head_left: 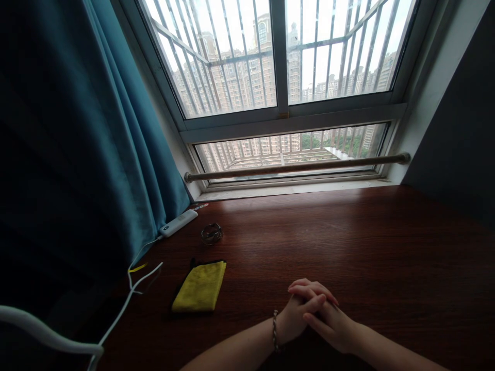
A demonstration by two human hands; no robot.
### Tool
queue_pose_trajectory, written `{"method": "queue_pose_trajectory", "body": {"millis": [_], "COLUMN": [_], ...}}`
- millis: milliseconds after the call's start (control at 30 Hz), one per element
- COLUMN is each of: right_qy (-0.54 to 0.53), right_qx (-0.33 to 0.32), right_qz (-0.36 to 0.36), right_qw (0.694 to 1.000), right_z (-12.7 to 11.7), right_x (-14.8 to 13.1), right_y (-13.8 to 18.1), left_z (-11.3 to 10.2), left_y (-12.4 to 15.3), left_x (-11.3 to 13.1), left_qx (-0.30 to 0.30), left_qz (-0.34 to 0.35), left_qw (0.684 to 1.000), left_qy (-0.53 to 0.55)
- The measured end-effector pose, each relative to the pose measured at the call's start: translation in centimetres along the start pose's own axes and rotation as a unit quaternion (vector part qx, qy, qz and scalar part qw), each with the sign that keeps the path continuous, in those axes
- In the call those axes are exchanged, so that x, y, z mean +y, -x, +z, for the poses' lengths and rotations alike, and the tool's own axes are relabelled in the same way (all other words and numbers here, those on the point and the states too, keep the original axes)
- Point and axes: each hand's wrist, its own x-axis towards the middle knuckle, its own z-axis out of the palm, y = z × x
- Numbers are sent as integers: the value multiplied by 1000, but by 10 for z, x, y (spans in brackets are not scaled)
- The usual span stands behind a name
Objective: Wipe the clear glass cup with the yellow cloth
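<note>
My two hands rest clasped together on the dark wooden table (348, 237), near its front edge. My left hand (293, 317) has a beaded bracelet (275, 331) on the wrist. My right hand (335, 324) lies against it with the fingers laced over each other. Nothing shows between the hands. A folded yellow cloth (201, 286) lies on the table, a short way left of my left hand.
A small round glass dish (211, 233) and a white oblong device (178, 222) with a white cable (127, 304) lie at the back left. A blue curtain (96, 154) hangs on the left. Behind the table are a barred window (278, 62) and a metal rod (297, 167).
</note>
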Motion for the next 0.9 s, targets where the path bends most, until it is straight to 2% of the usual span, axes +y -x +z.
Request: {"method": "queue_pose_trajectory", "body": {"millis": [900], "right_qy": [-1], "right_qx": [4], "right_qz": [-4], "right_qw": [1000], "right_z": [1], "right_x": [0], "right_y": [0], "left_z": [-1], "left_y": [1], "left_x": [2], "left_qx": [-1], "left_qz": [-2], "left_qw": [1000], "left_qy": [8]}}
